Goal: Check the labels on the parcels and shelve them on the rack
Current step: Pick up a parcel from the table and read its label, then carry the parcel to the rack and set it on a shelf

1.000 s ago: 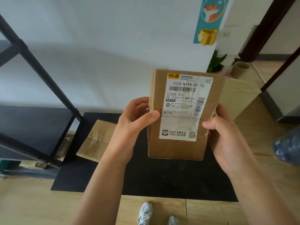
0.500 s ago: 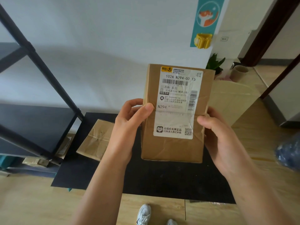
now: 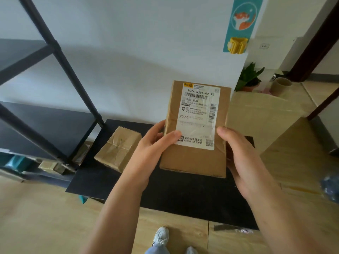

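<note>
I hold a brown cardboard parcel (image 3: 192, 160) upright in front of me, its white shipping label (image 3: 199, 116) facing me. My left hand (image 3: 152, 149) grips its left edge, thumb resting on the label's lower left corner. My right hand (image 3: 240, 153) grips the right edge with the thumb on the front. A second taped parcel (image 3: 119, 148) lies on the black floor mat (image 3: 183, 195), to the left of my left hand. The black metal rack (image 3: 55, 125) stands at the left, its shelves dark and bare where visible.
A large cardboard box (image 3: 266, 118) sits behind the held parcel to the right, beside a potted plant (image 3: 250, 77) and a cardboard tube (image 3: 280, 87). A blue bag (image 3: 330, 186) lies at the right edge. Small items sit under the rack's bottom shelf (image 3: 49, 166). My shoes (image 3: 161, 237) stand on the wooden floor.
The view has swung to the left, bringing more of the rack into sight. The parcel stays in both hands, and my left thumb has slid lower onto the label's bottom corner.
</note>
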Motion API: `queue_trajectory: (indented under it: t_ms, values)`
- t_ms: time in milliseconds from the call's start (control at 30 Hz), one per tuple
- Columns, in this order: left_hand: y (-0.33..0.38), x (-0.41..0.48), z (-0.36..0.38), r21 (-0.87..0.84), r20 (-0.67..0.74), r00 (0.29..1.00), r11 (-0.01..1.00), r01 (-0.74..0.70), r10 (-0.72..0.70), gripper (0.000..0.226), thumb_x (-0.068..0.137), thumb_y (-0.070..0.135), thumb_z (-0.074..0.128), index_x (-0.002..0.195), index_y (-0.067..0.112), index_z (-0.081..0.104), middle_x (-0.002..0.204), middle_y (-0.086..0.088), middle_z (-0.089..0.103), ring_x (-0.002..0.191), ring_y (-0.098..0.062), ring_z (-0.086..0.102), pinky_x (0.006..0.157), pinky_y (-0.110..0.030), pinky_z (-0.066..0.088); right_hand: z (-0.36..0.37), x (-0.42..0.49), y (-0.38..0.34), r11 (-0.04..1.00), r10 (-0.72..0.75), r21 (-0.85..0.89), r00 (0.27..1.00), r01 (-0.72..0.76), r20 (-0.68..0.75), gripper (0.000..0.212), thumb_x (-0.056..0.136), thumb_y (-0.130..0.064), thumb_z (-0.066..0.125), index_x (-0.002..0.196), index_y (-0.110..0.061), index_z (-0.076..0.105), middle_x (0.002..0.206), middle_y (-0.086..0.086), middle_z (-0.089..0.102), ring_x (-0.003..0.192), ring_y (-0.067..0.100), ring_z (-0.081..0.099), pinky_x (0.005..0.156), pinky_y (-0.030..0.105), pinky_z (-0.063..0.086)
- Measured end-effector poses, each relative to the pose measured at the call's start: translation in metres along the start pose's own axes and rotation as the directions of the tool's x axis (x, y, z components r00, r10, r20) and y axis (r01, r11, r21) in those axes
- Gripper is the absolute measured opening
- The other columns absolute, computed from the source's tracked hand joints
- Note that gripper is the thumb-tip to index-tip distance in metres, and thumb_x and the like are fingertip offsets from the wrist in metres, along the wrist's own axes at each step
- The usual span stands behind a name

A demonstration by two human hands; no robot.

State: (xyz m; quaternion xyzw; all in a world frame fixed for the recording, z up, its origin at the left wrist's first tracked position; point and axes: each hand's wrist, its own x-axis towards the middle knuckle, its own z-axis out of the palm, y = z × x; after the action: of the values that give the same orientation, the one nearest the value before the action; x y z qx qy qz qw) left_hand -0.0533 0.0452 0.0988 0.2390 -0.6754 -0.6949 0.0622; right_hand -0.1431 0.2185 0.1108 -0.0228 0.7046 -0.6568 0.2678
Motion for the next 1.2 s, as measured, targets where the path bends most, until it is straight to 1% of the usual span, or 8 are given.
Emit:
queue_trajectory:
  t_ms: [100, 233, 333, 667, 767, 867, 1000, 1200]
  values:
    - [-0.008, -0.010, -0.007, -0.041, -0.090, 0.995, 0.998, 0.044, -0.048, 0.069, 0.073, 0.056, 0.068, 0.139, 0.039, 0.056, 0.121, 0.005, 0.072, 0.110, -0.017, 0.070, 0.088, -0.038, 0.058, 0.011, -0.006, 0.006, 1.000, 0.001, -0.011, 0.999, -0.001, 0.044, 0.076, 0.056, -0.067, 0.066, 0.124, -0.031, 0.064, 0.113, -0.007, 0.076, 0.110, 0.016, 0.067, 0.105, 0.047, 0.046]
    - [-0.016, -0.028, -0.023, -0.104, -0.176, 0.980, 0.991, 0.079, -0.097, 0.070, 0.070, 0.057, 0.073, 0.135, 0.035, 0.057, 0.120, 0.002, 0.071, 0.109, -0.020, 0.068, 0.088, -0.040, 0.057, 0.028, -0.014, 0.010, 1.000, 0.001, -0.028, 0.994, 0.002, 0.108, 0.086, 0.050, -0.070, 0.068, 0.125, -0.029, 0.063, 0.112, -0.008, 0.077, 0.111, 0.017, 0.068, 0.106, 0.047, 0.046]
    - [-0.019, -0.041, -0.040, -0.159, -0.234, 0.961, 0.981, 0.112, -0.147, 0.079, 0.062, 0.059, 0.072, 0.132, 0.027, 0.053, 0.118, -0.001, 0.067, 0.106, -0.020, 0.067, 0.080, -0.035, 0.055, 0.045, -0.020, 0.011, 0.999, -0.019, -0.045, 0.987, 0.027, 0.159, 0.080, 0.056, -0.065, 0.070, 0.125, -0.027, 0.063, 0.113, -0.006, 0.077, 0.112, 0.018, 0.068, 0.106, 0.048, 0.046]
    - [-0.044, -0.107, -0.155, -0.163, -0.290, 0.939, 0.976, 0.143, -0.186, 0.062, 0.072, 0.061, 0.068, 0.124, 0.028, 0.060, 0.111, 0.003, 0.072, 0.095, -0.013, 0.071, 0.074, -0.024, 0.054, 0.159, -0.049, 0.034, 0.990, 0.054, -0.141, 0.972, -0.022, 0.228, 0.069, 0.062, -0.058, 0.070, 0.122, -0.024, 0.065, 0.111, -0.002, 0.077, 0.108, 0.021, 0.069, 0.100, 0.044, 0.050]
    - [-0.061, -0.140, -0.211, -0.181, -0.337, 0.916, 0.970, 0.164, -0.218, 0.080, 0.058, 0.069, 0.076, 0.126, 0.028, 0.062, 0.116, 0.002, 0.074, 0.103, -0.016, 0.072, 0.087, -0.030, 0.055, 0.216, -0.069, 0.049, 0.987, 0.119, -0.136, 0.955, -0.084, 0.270, 0.067, 0.062, -0.055, 0.070, 0.120, -0.022, 0.066, 0.108, 0.000, 0.078, 0.104, 0.021, 0.071, 0.088, 0.039, 0.055]
    - [-0.077, -0.171, -0.266, -0.236, -0.391, 0.880, 0.954, 0.186, -0.269, 0.062, 0.071, 0.058, 0.078, 0.124, 0.027, 0.066, 0.115, 0.001, 0.076, 0.105, -0.017, 0.072, 0.096, -0.034, 0.055, 0.275, -0.091, 0.066, 0.981, 0.159, -0.156, 0.933, -0.113, 0.323, 0.071, 0.056, -0.057, 0.072, 0.119, -0.023, 0.067, 0.107, 0.001, 0.079, 0.102, 0.022, 0.073, 0.089, 0.040, 0.055]
    - [-0.093, -0.203, -0.330, -0.278, -0.456, 0.838, 0.942, 0.187, -0.301, 0.042, 0.084, 0.046, 0.072, 0.120, 0.024, 0.070, 0.108, 0.001, 0.077, 0.097, -0.014, 0.072, 0.083, -0.025, 0.054, 0.345, -0.116, 0.088, 0.973, 0.194, -0.194, 0.908, -0.128, 0.373, 0.068, 0.057, -0.061, 0.073, 0.117, -0.029, 0.069, 0.106, -0.003, 0.079, 0.105, 0.021, 0.072, 0.099, 0.045, 0.052]
    - [-0.112, -0.223, -0.398, -0.349, -0.554, 0.753, 0.920, 0.179, -0.357, 0.053, 0.084, 0.047, 0.071, 0.127, 0.017, 0.062, 0.116, -0.006, 0.069, 0.091, -0.014, 0.065, 0.068, -0.024, 0.048, 0.423, -0.127, 0.100, 0.959, 0.243, -0.244, 0.865, -0.146, 0.438, 0.044, 0.079, -0.049, 0.072, 0.117, -0.028, 0.066, 0.107, 0.002, 0.077, 0.097, 0.023, 0.072, 0.079, 0.038, 0.056]
